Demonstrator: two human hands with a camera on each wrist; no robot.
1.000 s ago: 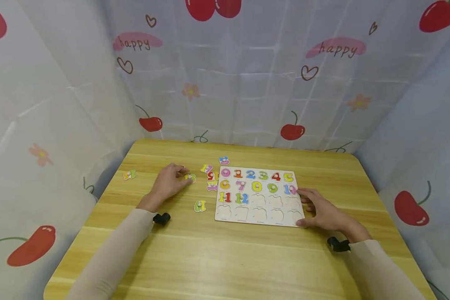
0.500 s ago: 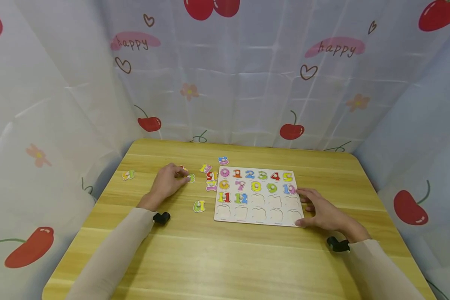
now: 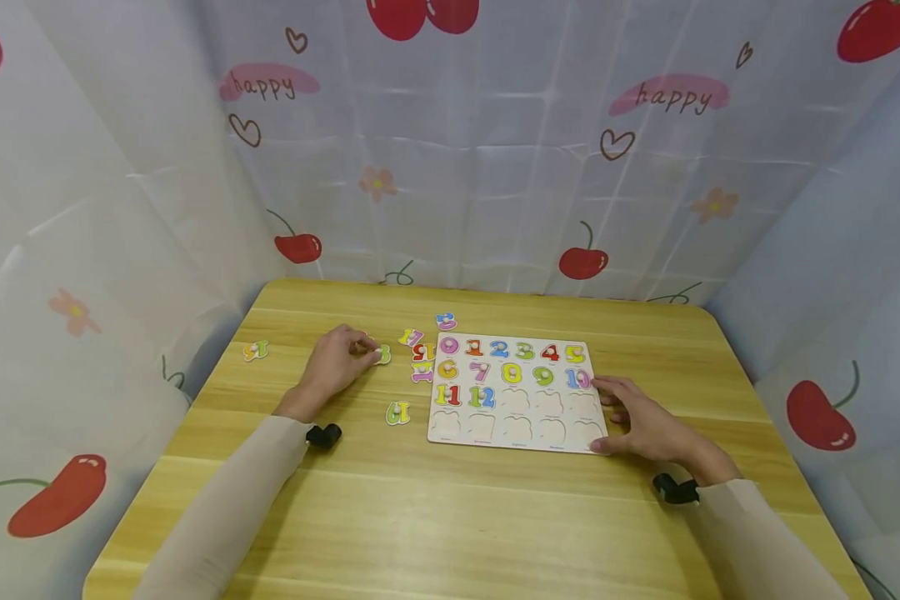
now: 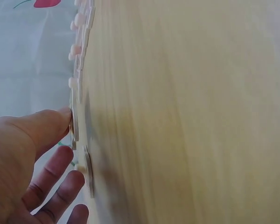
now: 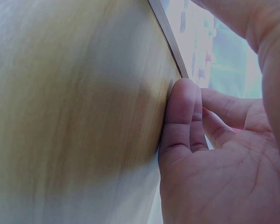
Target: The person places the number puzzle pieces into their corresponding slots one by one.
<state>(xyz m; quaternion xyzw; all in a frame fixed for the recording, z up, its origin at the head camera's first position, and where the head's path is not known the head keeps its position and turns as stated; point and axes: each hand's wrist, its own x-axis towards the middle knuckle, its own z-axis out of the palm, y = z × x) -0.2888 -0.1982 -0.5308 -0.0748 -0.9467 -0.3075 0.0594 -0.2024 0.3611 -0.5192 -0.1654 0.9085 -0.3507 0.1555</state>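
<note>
My left hand [image 3: 335, 365] is at the left of the table, its thumb and a forefinger mostly out of sight pinching a small number puzzle piece [image 3: 384, 355]. Only a green digit, perhaps 3 or 8, shows beyond the fingertips. In the left wrist view the thumb touches the edge of this piece [image 4: 75, 123], low over the tabletop, with the other fingers spread loosely. On the right, my right hand [image 3: 648, 425] rests against the right edge of the number puzzle board [image 3: 521, 448], thumb at the near corner and fingers beside the 10. Numbers 0 to 12 fill its upper recesses.
Loose pieces lie left of the board: a 19 [image 3: 398, 413], a red 15 [image 3: 423, 352], a 17 [image 3: 412, 337], a pink-and-yellow piece [image 3: 422, 372] and a blue-and-purple piece [image 3: 446, 321]. Another piece [image 3: 256, 350] lies far left. A patterned curtain [image 3: 450, 208] surrounds the wooden table [image 3: 435, 517].
My left fingertips have shifted slightly over the green-digit piece, covering more of it than a second ago. The right hand and the board hold still.
</note>
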